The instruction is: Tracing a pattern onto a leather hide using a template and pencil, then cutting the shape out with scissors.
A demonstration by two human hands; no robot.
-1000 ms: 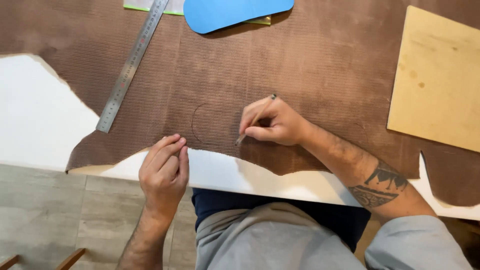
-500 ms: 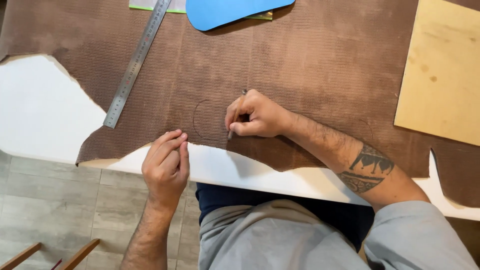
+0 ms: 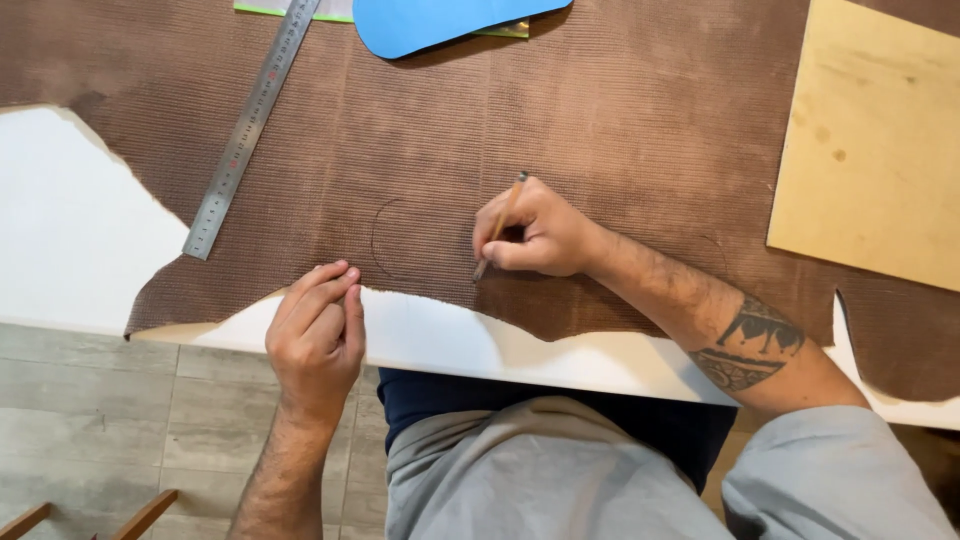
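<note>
Pencil (image 3: 499, 226) pinched in the right hand (image 3: 535, 235), fingers closed round the shaft, tip down on the brown leather sheet (image 3: 560, 110) just right of a faint drawn curve (image 3: 377, 238). Slim, light and stiff by the look of it; best gripped low on the shaft near the point, as now, for control; point probably brittle under hard pressure

Left hand (image 3: 318, 335) loosely curled at the near ragged edge of the sheet, fingertips (image 3: 340, 275) resting on the leather, clasping nothing

Leather spread flat over the white table (image 3: 70, 250), covering most of it, torn and uneven along the near side. Likely soft, floppy and moderately heavy, with a ribbed, grippy surface; prone to creeping or wrinkling under a dragging point, so better pinned flat with a palm close to the line than lifted by an edge

Steel ruler (image 3: 252, 120) lying diagonally on the sheet, well to the left of the pencil. Blue template (image 3: 440, 20) at the far edge, partly over a green-edged mat (image 3: 275, 8). Pale board (image 3: 870, 140) on the right, apart from both hands
</note>
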